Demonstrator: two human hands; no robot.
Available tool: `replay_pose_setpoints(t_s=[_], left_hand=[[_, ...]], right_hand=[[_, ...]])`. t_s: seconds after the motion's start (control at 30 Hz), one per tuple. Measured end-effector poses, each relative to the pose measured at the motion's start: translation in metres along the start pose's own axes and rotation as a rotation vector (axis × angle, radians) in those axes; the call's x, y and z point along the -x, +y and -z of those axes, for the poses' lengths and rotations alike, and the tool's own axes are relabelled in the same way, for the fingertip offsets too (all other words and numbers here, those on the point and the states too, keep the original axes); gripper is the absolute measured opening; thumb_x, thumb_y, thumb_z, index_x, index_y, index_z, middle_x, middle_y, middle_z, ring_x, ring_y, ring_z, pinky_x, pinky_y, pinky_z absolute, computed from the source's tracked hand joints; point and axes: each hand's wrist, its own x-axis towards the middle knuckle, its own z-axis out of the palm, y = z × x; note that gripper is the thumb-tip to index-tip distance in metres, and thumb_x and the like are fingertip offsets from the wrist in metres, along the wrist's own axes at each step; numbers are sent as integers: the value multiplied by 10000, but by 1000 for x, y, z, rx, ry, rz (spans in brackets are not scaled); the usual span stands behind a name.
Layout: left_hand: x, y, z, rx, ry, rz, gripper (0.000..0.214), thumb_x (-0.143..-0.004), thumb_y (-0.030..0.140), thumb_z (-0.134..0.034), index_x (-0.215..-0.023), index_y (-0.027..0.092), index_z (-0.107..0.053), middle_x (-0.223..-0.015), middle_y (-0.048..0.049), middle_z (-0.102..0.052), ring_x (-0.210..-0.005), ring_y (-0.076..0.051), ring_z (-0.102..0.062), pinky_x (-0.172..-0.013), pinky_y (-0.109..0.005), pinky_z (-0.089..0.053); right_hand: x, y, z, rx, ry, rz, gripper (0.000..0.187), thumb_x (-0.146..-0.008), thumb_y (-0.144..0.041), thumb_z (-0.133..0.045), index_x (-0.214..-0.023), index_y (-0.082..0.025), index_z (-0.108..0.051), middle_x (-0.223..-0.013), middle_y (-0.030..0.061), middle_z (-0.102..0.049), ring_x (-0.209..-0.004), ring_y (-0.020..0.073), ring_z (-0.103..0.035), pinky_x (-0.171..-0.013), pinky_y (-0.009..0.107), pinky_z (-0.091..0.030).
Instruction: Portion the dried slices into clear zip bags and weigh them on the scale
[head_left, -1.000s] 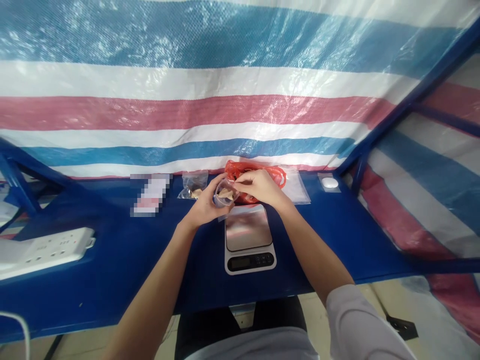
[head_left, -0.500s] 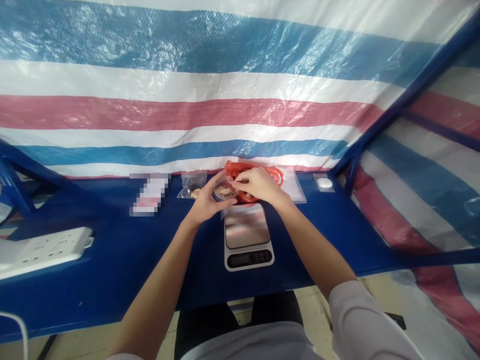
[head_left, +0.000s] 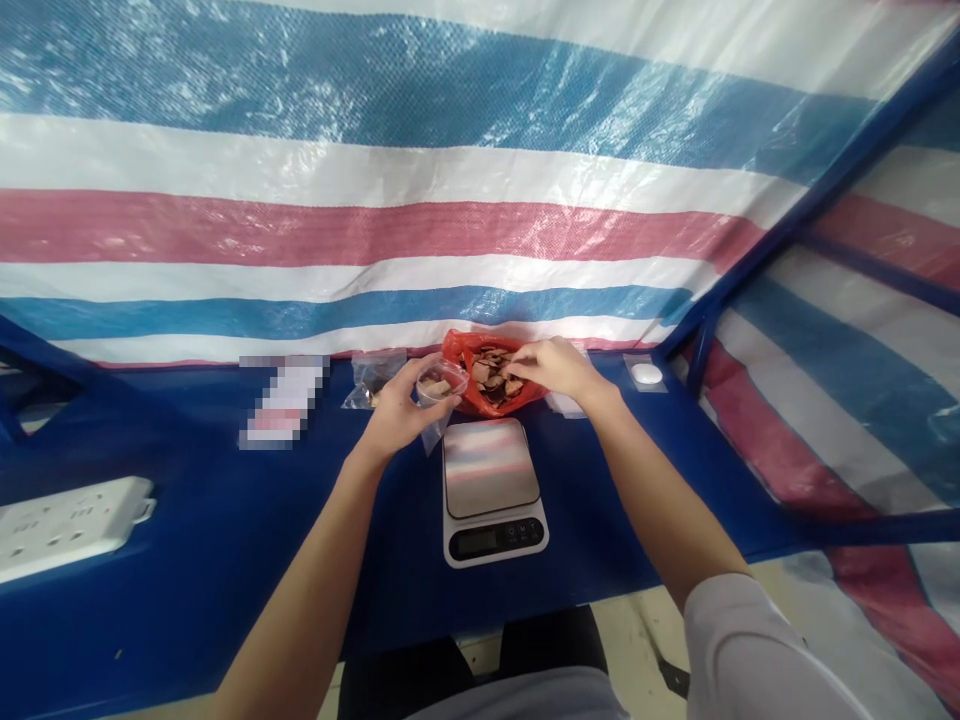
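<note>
My left hand (head_left: 401, 405) is closed round a small clear plastic bag (head_left: 437, 388), held open at the top with a few brown pieces inside. My right hand (head_left: 551, 368) reaches into the open red plastic bag (head_left: 469, 395) of brown dried slices (head_left: 489, 372), fingers pinched among the slices. Both hands hover just behind a small digital kitchen scale (head_left: 491, 490) with a bare steel platform, standing on the blue table (head_left: 225, 520).
A filled clear bag (head_left: 369, 378) lies left of the red bag, and flat clear bags (head_left: 564, 404) lie to its right. A small white round object (head_left: 646, 374) sits at the far right. A white power strip (head_left: 67, 525) rests at the left. Striped tarpaulin walls the table.
My right hand has moved from the mouth of the small clear bag rightward into the red bag, whose brown slices now show. My left hand still holds the small bag.
</note>
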Motion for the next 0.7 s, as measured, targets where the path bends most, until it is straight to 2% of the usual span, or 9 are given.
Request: replay_pose_setpoints(t_s=[0.2,0.3,0.43,0.57,0.7], left_hand=[[5,-1,-8,16,22,-10,693,-783,461,-814,-1386,204,-590,-1200,-106,-701,-1105,-268,-684,-1031,-437,-528],[8,-2,-14,36,35,0,702,-784,462,-816,-1392,199,-584,-1191,-104,-702,-1098,-265,-686,-1034,-447,-527],[11,-2,-17,61,38,19,703,-789,467,-811,-1399,203,-584,-1214,-110,-698,-1111,-266,-684,-1038,-448,-528],[12,-4,-18,72,32,26,711,-786,450,-819,-1410,207,-581,-1223,-112,-697,-1117,-266,-682,-1047,-449,-523],[13,-7,-19,87,43,6,709,-788,423,-825,-1419,218,-576,-1247,-104,-693,-1144,-264,-675,-1056,-445,-517]], right_hand=[[-1,10,-20,222,-158,88,207,-921,-263,-629,-1032,-238,-801,-1085,52,-795,-989,240,-717,-801,305,-465],[-1,9,-27,304,-185,182,247,-933,-183,-577,-1056,-217,-788,-1178,57,-773,-1087,235,-698,-847,305,-472],[-2,10,-34,366,-184,218,308,-945,-157,-549,-1156,-222,-763,-1294,67,-729,-1194,228,-662,-895,296,-490],[-5,13,-37,395,-202,195,341,-954,-151,-529,-1206,-224,-747,-1277,86,-735,-1172,244,-674,-932,321,-491],[-4,16,-33,324,-182,155,281,-961,-235,-569,-1158,-218,-768,-1197,92,-765,-1081,253,-702,-933,340,-492]])
